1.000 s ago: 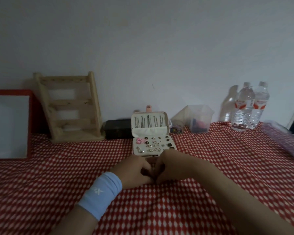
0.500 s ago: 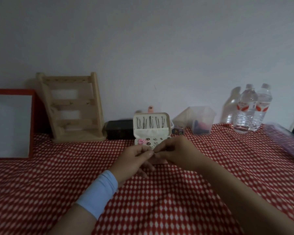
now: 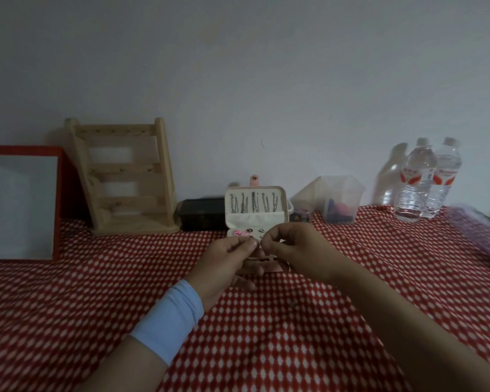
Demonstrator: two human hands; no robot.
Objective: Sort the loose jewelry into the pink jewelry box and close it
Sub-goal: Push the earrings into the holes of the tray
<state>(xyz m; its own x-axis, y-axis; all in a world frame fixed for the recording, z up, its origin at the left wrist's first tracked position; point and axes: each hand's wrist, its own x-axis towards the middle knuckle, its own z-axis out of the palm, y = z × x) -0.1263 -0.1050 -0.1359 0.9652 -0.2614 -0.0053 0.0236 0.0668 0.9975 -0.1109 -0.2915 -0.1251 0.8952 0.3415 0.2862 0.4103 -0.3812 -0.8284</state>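
Pink jewelry box (image 3: 256, 219) sits open on the red checked cloth (image 3: 365, 321), at 12 o'clock from the hands. The lid stands upright with a row of metal pieces (image 3: 253, 203) hung inside. The tray's far row shows a pink piece (image 3: 239, 232) and a few studs; the rest is hidden behind the hands.

I see the left hand (image 3: 224, 263) and right hand (image 3: 299, 250) raised just in front of the box, fingertips meeting. Both pinch a tiny piece (image 3: 260, 244), too small for me to identify. Blue wristband (image 3: 167, 321) on the left wrist.

From the box:
- wooden rack (image 3: 125, 176) at 10 o'clock
- black case (image 3: 201, 213) just beside it at 9
- red-framed board (image 3: 20, 205) farther out at 9
- clear container (image 3: 340, 199) at 3
- two water bottles (image 3: 415, 179) at 2, by the wall
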